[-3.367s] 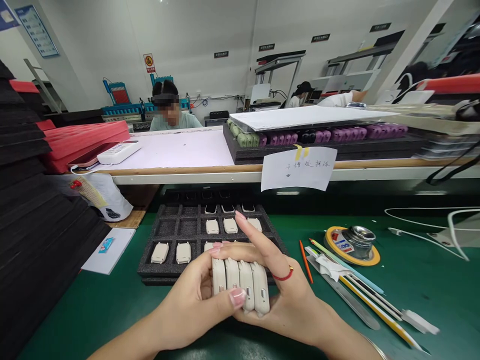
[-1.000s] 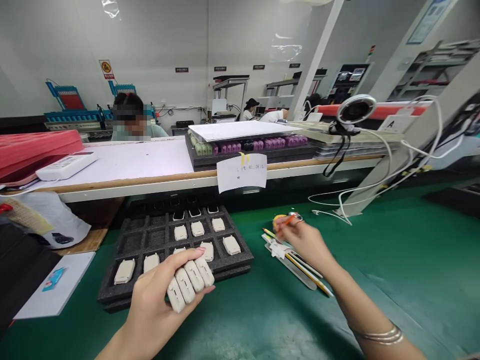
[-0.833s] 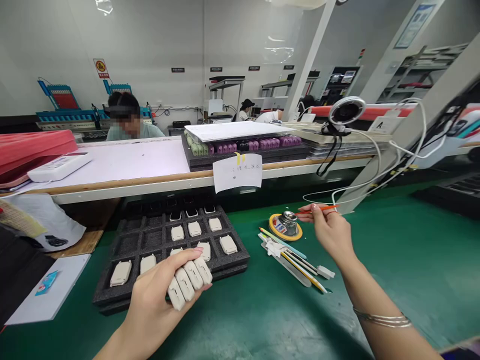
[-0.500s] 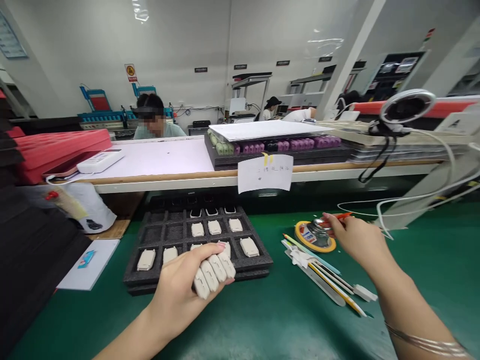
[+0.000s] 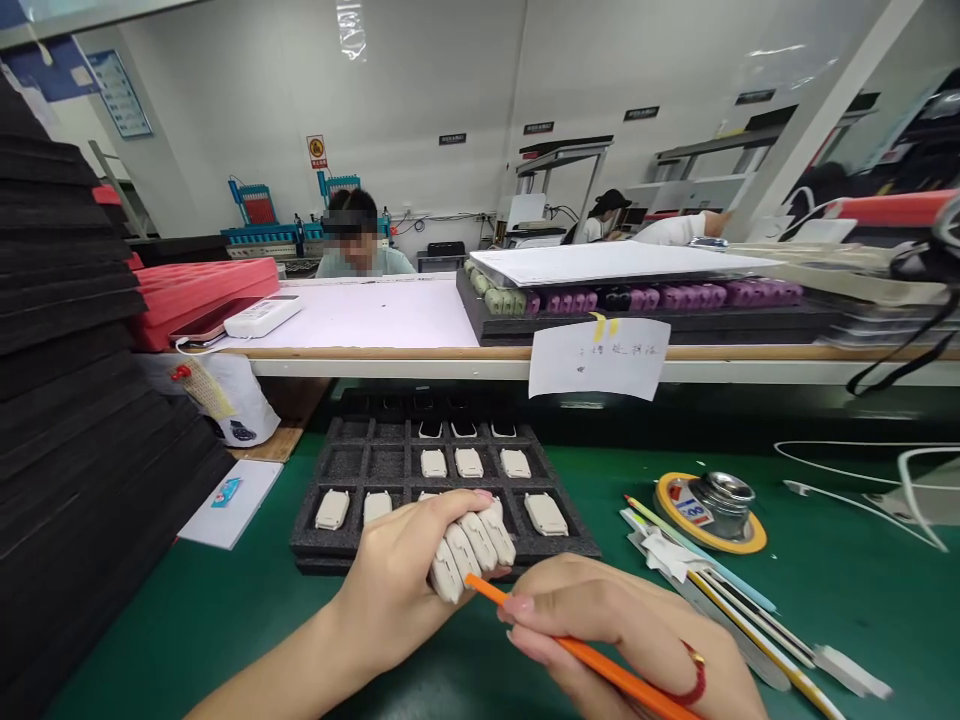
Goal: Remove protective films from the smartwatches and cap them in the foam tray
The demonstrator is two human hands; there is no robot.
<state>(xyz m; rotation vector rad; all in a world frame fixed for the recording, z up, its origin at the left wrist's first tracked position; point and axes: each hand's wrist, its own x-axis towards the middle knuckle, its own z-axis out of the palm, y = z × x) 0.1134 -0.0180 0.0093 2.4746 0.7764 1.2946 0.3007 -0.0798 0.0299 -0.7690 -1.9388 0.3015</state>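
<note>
My left hand is wrapped round several white watch-case-like housings, pressed side by side in a row with their narrow edges up. My right hand pinches a slim orange stick. Its tip is at the lower edge of the held housings; whether it touches them I cannot tell. Behind the hands lies a black foam tray with similar white housings in some of its compartments. My left hand hides part of its front row.
A metal-topped glass bottle stands on a yellow-rimmed tape roll at the right. Pens and thin tools lie before it. A shelf crosses behind the tray. Black foam stacks rise at the left. A person sits beyond.
My right hand has come from the bottle on the right to the housings in my left hand, bringing the orange stick. My left hand keeps its grip. The view has turned leftward.
</note>
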